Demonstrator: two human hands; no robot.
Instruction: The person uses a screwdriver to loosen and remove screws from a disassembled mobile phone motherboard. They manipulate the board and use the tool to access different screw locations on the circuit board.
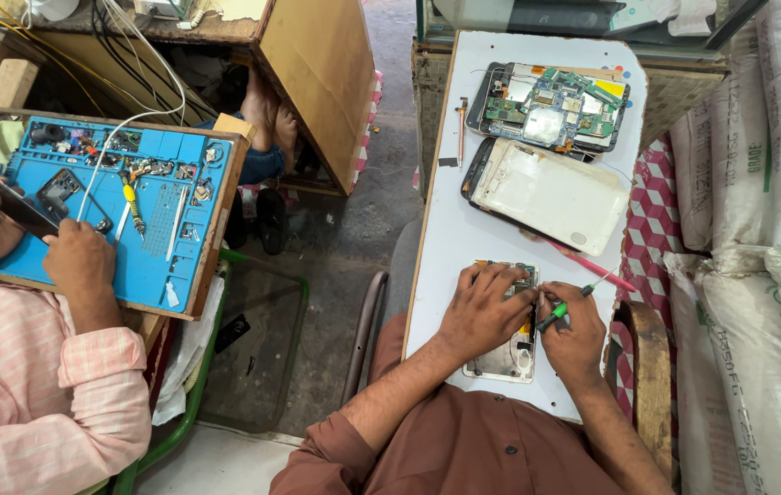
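Observation:
My left hand [484, 313] presses down on an opened phone [503, 359] lying on the white board [450, 229]; its fingers cover the phone's upper half. My right hand [576, 337] grips a green-handled screwdriver [563, 309], whose tip points at the phone's upper right edge, next to my left fingers. A pink-handled tool [592, 268] lies just beyond my right hand.
Farther back on the board lie a white tablet back cover [551, 194], an opened tablet with green circuit boards [551, 105] and a small screwdriver [461, 128]. To the left, a person in a pink shirt holds a phone [19, 209] over a blue work mat [156, 247]. White sacks [757, 275] stand to the right.

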